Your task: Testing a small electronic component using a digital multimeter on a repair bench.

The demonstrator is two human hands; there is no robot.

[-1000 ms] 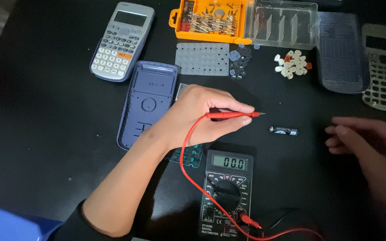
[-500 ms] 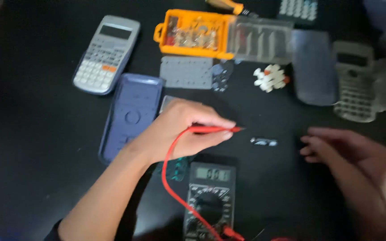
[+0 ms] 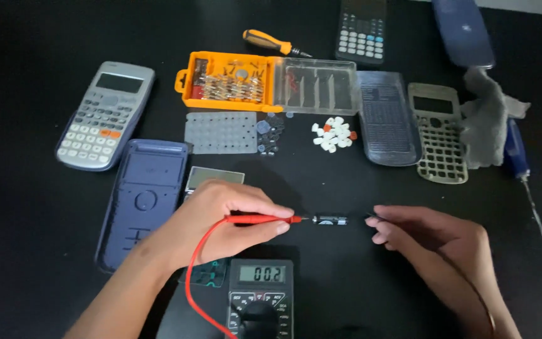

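The left hand point(image 3: 221, 216) kept a pinching grip on the red probe point(image 3: 261, 219), its tip touching the small battery point(image 3: 330, 220) lying on the black counter point(image 3: 32, 251). The right hand point(image 3: 431, 235) rested just right of the battery, fingers curled narrow; whether it held anything could not be told. The multimeter point(image 3: 261, 298) sat below.

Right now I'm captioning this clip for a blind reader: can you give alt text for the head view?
A left hand holds a red probe to one end of a small battery on a black table, while the right hand rests beyond the other end. A multimeter sits below; calculators and parts lie above.
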